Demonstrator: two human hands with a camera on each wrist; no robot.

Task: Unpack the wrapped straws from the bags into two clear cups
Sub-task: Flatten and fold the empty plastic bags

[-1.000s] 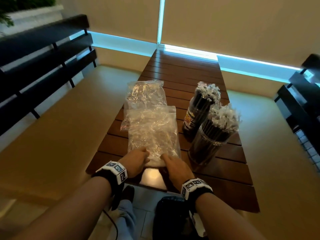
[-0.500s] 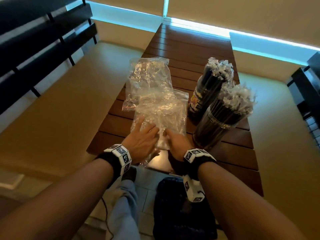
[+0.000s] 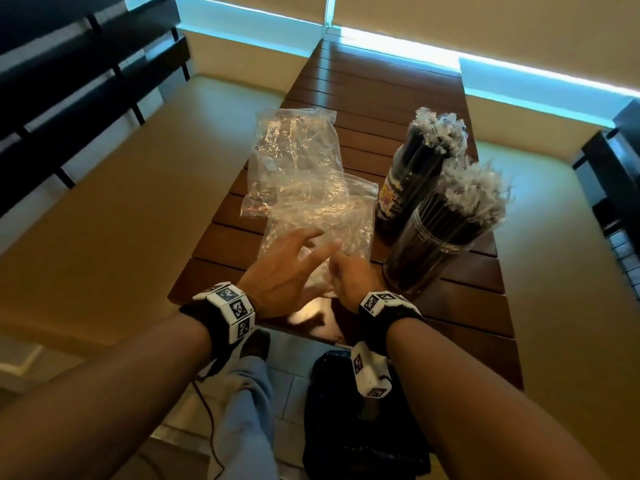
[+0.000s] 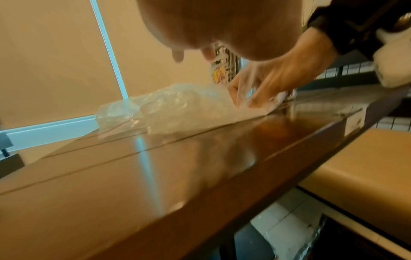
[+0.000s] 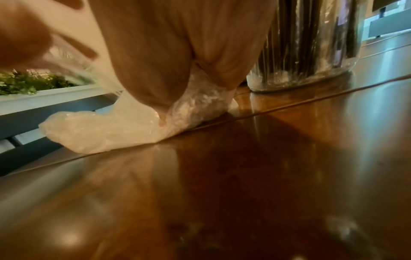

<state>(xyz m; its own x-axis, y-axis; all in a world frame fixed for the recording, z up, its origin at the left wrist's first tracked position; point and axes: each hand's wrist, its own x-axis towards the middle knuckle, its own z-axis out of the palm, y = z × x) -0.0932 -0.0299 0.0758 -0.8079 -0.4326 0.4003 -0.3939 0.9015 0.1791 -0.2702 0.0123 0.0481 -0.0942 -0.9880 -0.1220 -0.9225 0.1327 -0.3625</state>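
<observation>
Two crumpled clear bags lie on the slatted wooden table: a far bag and a near bag that overlaps it. To their right stand two clear cups packed with black wrapped straws, a far cup and a near cup. My left hand hovers over the near bag's front end with fingers spread and holds nothing. My right hand pinches that bag's front edge; the left wrist view shows the right hand with the film bunched in its fingers. What either bag holds is not discernible.
Tan cushioned benches flank the table, with black slatted backrests behind. A black bag sits on the floor by my legs, under the table's front edge. A planter with greenery shows in the right wrist view.
My left hand has lifted off the near bag and spread its fingers. The right hand keeps hold of the bag's front edge. The head camera has tilted down and closer.
</observation>
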